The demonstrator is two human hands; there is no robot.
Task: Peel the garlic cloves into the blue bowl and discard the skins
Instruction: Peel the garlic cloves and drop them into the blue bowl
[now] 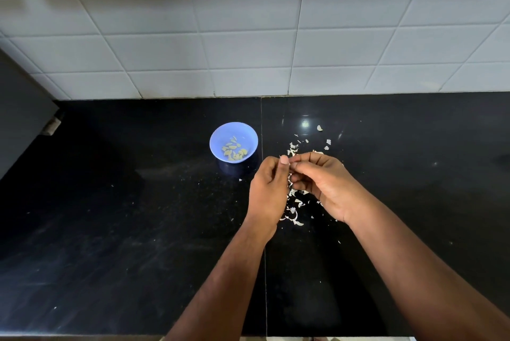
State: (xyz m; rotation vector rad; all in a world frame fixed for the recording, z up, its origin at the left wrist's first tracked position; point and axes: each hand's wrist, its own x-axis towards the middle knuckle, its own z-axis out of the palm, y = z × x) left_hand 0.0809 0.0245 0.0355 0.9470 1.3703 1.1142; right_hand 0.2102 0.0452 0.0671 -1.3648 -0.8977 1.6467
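Note:
A small blue bowl [218, 144] stands on the black counter and holds several peeled yellowish garlic cloves [234, 151]. To its right my left hand [269, 188] and my right hand [325, 183] meet fingertip to fingertip just above the counter. Together they pinch a small garlic clove [290, 165], which the fingers almost completely hide. White garlic skins [294, 204] lie scattered on the counter under and around both hands. One pale clove-like piece [319, 128] lies apart, farther back on the right.
The black stone counter [138, 216] meets a white tiled wall [248, 37] at the back. A dark cabinet side [22, 108] closes off the far left. A seam [263, 257] runs front to back through the counter, just right of the bowl.

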